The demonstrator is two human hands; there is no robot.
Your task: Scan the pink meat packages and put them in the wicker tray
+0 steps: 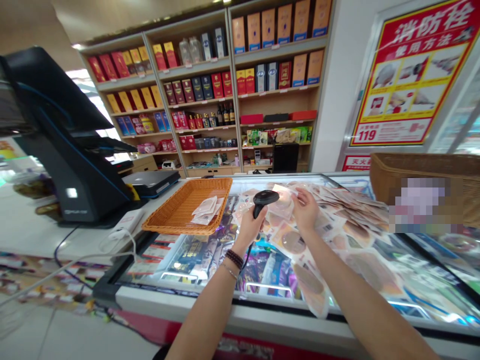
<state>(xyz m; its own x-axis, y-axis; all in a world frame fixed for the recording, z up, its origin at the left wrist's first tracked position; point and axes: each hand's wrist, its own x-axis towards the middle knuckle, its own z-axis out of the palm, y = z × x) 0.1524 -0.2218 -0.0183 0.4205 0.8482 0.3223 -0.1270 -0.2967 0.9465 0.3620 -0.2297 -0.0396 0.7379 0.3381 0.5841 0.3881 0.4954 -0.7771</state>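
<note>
Gripping one scanner point(266, 197) by its handle, your left hand point(252, 227) is closed round it, the scanner's head just beside one lit packet point(284, 199). Your right hand point(306, 212) is nearly closed, fingertips pinching that packet by its right edge. Two bracelets point(234, 258) circle your left wrist. Under and around both hands lies a heap point(356, 210) of flat packets, overlapping too much to count, on the glass top of one freezer point(157, 300). To the left sits one shallow orange tray point(176, 207) with a few packets bunched at its right side; their overlap hides the exact number. Farther left are one flat scale point(153, 181) and one black register point(75, 150). At the right stands one deeper brown basket point(390, 170), partly blurred. Behind the freezer, three bays of shelves point(228, 65) hold goods, with six tall orange boxes point(268, 29) top right; beside them hangs one red poster point(412, 75) with six pictures.
</note>
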